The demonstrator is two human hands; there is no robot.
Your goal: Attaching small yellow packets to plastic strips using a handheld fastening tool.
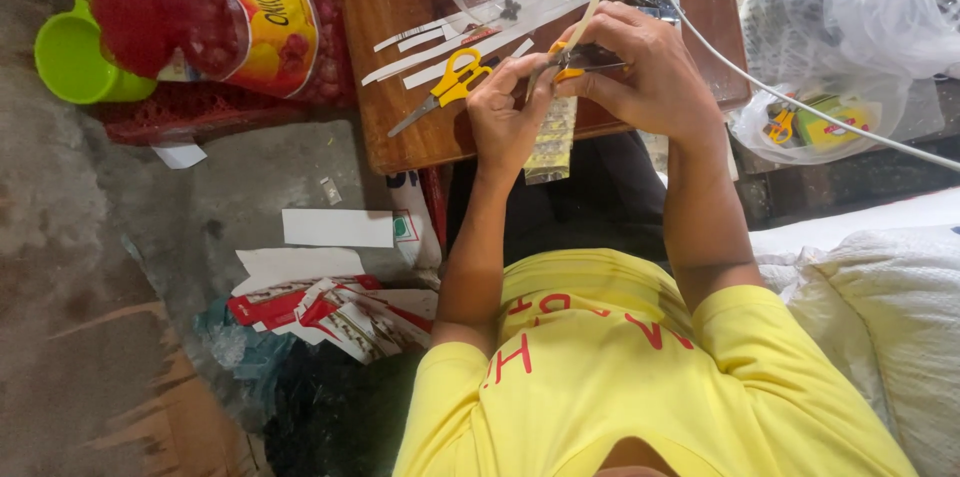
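L hand (507,112) pinched on patterned paper strip (553,142) | strip hung long-ways below grip | R hand (645,67) closed on small yellow-handled scissors (578,59), just above strip top

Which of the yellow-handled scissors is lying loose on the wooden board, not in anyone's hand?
The scissors left of the left hand, blades pointing down-left. Another pair is gripped in the right hand; a third sits inside the plastic bag.
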